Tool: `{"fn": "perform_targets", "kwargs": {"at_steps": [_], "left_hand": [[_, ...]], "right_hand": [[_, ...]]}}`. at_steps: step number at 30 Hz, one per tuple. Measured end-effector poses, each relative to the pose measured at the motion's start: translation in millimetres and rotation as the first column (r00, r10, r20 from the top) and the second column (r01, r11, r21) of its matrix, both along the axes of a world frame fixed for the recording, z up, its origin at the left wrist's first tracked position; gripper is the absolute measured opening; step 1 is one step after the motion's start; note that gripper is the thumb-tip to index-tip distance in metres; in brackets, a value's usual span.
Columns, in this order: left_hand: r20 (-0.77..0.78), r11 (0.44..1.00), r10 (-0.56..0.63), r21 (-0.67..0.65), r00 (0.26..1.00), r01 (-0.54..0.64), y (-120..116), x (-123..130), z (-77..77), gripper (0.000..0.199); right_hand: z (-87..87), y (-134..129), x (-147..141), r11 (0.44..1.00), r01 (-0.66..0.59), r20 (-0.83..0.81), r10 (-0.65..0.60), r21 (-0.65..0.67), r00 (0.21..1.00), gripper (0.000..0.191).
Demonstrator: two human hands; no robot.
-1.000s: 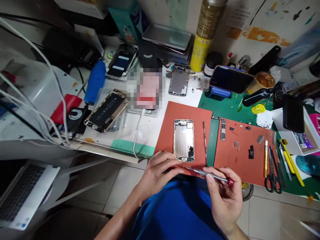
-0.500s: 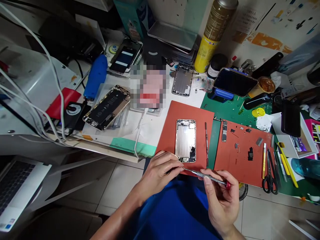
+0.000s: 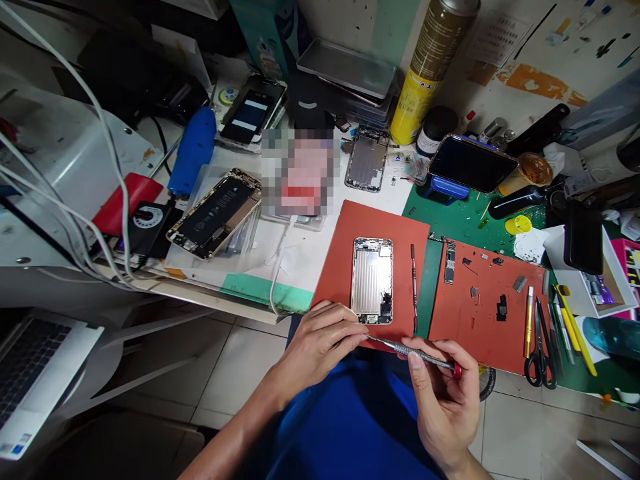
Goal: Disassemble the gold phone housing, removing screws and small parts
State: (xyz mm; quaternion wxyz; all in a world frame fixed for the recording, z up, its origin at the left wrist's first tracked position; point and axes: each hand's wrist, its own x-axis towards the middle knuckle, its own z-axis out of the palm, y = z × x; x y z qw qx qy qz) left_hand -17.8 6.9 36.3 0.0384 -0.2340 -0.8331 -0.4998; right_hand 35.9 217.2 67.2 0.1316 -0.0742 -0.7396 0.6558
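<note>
My right hand (image 3: 445, 393) is closed around a slim precision screwdriver (image 3: 406, 349) with a knurled metal shaft and a red end cap. The screwdriver points left, and its tip meets the pinched fingertips of my left hand (image 3: 327, 343). Whatever those left fingers grip is too small to make out. Just beyond my left hand, an opened phone housing (image 3: 372, 280) with a bare silver inside lies on a red mat (image 3: 335, 267). To the right of the housing rests a thin metal pry tool (image 3: 414, 287).
A second red mat (image 3: 465, 340) carries a logic board (image 3: 449, 262) and several small parts. Scissors (image 3: 539, 347) and yellow-handled tools lie at its right. Behind stand a spray can (image 3: 425, 73) and a propped phone (image 3: 473, 163). Another opened phone (image 3: 215, 213) lies at left.
The view has shifted very slightly. Both hands and the screwdriver keep nearly the same position.
</note>
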Motion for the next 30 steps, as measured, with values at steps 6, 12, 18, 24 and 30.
{"fn": "perform_targets", "kwargs": {"at_steps": [6, 12, 18, 24, 30], "left_hand": [[0.001, 1.0, 0.009, 0.001, 1.0, -0.009, 1, 0, -0.6, 0.012], [-0.024, 1.0, -0.011, 0.01, 1.0, 0.011, -1, 0, -3.5, 0.013], [-0.026, 0.999, -0.024, -0.027, 0.999, 0.023, 0, 0, -2.4, 0.012], [-0.009, 0.997, -0.044, -0.066, 0.999, 0.044, -1, 0, -2.2, 0.012], [0.01, 0.995, -0.047, -0.083, 0.999, 0.048, -1, 1, -0.7, 0.012]], "right_hand": [[0.0, -1, -1, 0.999, 0.012, 0.012, -0.012, 0.032, 1.0, 0.03], [-0.9, 0, -1, 1.0, -0.003, 0.015, 0.002, 0.019, 1.0, 0.03], [-7.0, 7, 2, 0.994, -0.061, -0.003, 0.061, 0.089, 0.998, 0.036], [-13.8, 19, 7, 0.963, -0.175, -0.024, 0.184, 0.206, 0.983, 0.05], [-13.6, 21, 8, 0.959, -0.194, -0.004, 0.199, 0.207, 0.98, 0.048]]}}
